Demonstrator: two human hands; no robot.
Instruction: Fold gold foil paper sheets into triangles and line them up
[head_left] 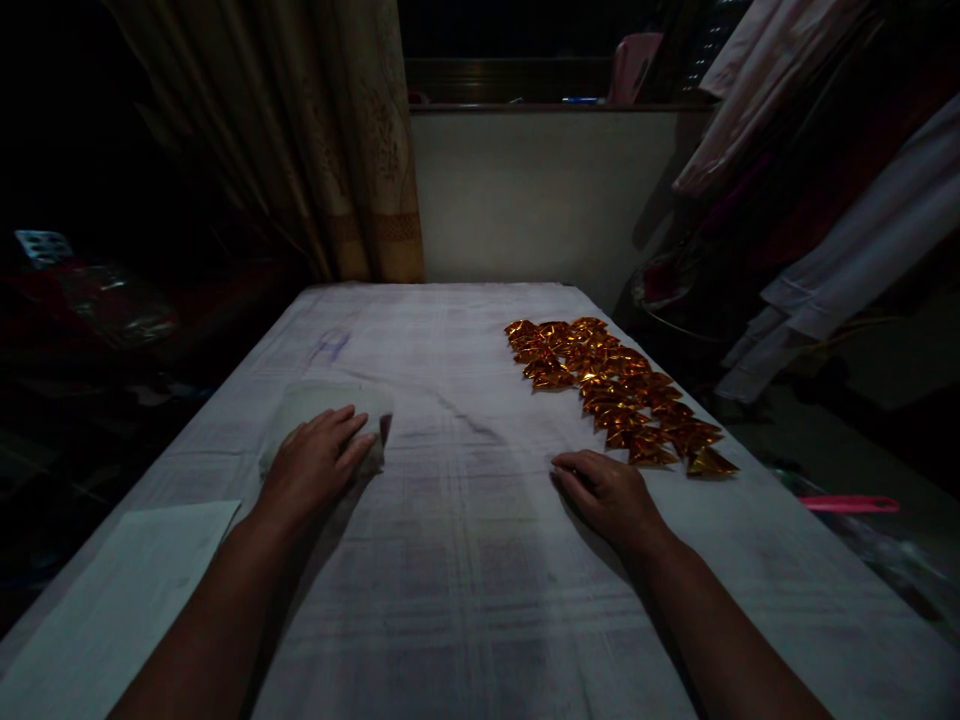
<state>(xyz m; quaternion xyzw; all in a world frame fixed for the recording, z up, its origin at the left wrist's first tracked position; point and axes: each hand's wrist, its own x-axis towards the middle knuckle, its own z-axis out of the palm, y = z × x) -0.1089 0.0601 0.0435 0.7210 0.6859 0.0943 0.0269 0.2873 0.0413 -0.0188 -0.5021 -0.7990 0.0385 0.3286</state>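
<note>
My left hand (pixel 319 458) lies palm down over a pale, flat sheet or packet (pixel 322 398) on the left half of the table, its fingers stretched out. A dark patch shows at that packet's right corner, just beyond my fingertips. My right hand (pixel 606 490) rests on the cloth with fingers curled in and thumb close to the index finger; no object shows in it. Just beyond it, rows of small shiny orange-gold foil packets (pixel 637 400) with pointed corners run along the right edge of the table.
A whitish plaid cloth (pixel 450 600) covers the table. Near my left forearm lies a pale sheet (pixel 127 580). Behind the table are a curtain (pixel 360 150) and a light wall (pixel 540 190). Clothes (pixel 862 260) hang at right, above a pink handle (pixel 847 504).
</note>
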